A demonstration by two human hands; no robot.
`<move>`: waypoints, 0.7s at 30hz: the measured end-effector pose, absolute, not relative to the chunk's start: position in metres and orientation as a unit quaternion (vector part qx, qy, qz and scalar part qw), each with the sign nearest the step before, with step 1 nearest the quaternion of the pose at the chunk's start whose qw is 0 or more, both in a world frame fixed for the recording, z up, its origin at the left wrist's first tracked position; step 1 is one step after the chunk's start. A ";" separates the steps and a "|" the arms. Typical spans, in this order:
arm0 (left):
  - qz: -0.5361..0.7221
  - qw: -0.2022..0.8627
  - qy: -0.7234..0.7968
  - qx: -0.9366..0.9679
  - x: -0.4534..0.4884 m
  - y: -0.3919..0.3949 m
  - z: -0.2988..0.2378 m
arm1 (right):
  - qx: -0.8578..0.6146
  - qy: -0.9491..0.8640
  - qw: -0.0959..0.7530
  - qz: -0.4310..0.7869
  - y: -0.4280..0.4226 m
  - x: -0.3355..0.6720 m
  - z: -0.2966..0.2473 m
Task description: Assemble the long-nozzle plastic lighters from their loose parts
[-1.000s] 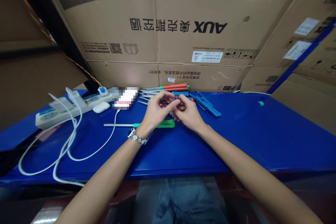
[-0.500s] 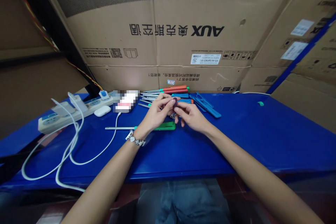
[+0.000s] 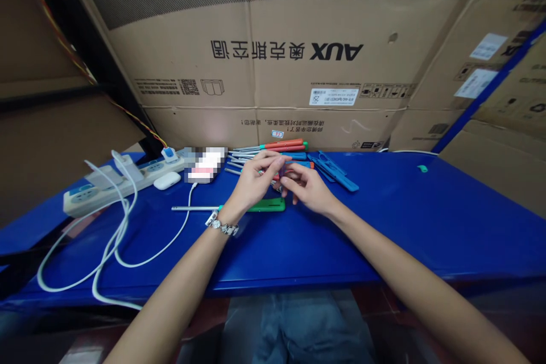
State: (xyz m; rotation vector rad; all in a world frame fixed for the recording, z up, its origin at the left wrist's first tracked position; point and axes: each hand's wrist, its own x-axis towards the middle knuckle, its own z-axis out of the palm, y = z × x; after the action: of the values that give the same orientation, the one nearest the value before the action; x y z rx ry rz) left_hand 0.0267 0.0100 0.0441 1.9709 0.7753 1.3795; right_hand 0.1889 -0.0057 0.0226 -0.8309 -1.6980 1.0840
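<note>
My left hand [image 3: 251,185], with a metal watch on its wrist, and my right hand [image 3: 309,187] meet over the blue table [image 3: 384,222]. Both pinch a small dark object [image 3: 279,180] between their fingertips; it is too small to name, and something metallic hangs beneath it. Just below the hands lies a green-handled screwdriver [image 3: 230,206] with its shaft pointing left. Behind the hands is a row of screwdrivers [image 3: 273,148] with orange, green and blue handles.
A white power strip [image 3: 123,179] with plugs and looping white cables [image 3: 106,244] fills the left side. A white earbud case [image 3: 166,180] lies beside it. Blue plastic pieces [image 3: 335,169] lie right of the hands. Large cardboard boxes [image 3: 273,51] wall off the back.
The hands stay together at the same spot. The fingers have shifted a little round the small object, and the view has tilted slightly.
</note>
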 end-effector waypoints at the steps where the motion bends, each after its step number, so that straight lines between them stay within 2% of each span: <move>1: 0.510 0.307 0.288 0.751 0.025 0.009 0.045 | -0.333 -0.703 0.449 0.440 -0.006 0.191 0.024; 4: 0.500 0.307 0.280 0.760 0.026 0.006 0.045 | -0.339 -0.709 0.449 0.425 -0.004 0.194 0.025; 9: 0.602 0.299 0.317 0.669 0.043 0.005 0.039 | -0.375 -0.676 0.510 0.377 0.000 0.186 0.017; 12: 0.606 0.311 0.320 0.659 0.044 0.007 0.038 | -0.392 -0.666 0.527 0.353 -0.002 0.183 0.016; 18: 0.524 0.256 0.288 0.760 0.029 0.007 0.041 | -0.348 -0.711 0.436 0.427 -0.009 0.192 0.028; 21: 0.516 0.251 0.289 0.766 0.031 0.005 0.041 | -0.360 -0.705 0.445 0.419 -0.008 0.192 0.028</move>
State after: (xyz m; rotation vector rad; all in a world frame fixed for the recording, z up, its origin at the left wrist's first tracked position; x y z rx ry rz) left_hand 0.0305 0.0053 0.0414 2.0843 0.7861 1.4042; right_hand 0.1919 -0.0077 0.0285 -0.8912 -1.7472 1.0377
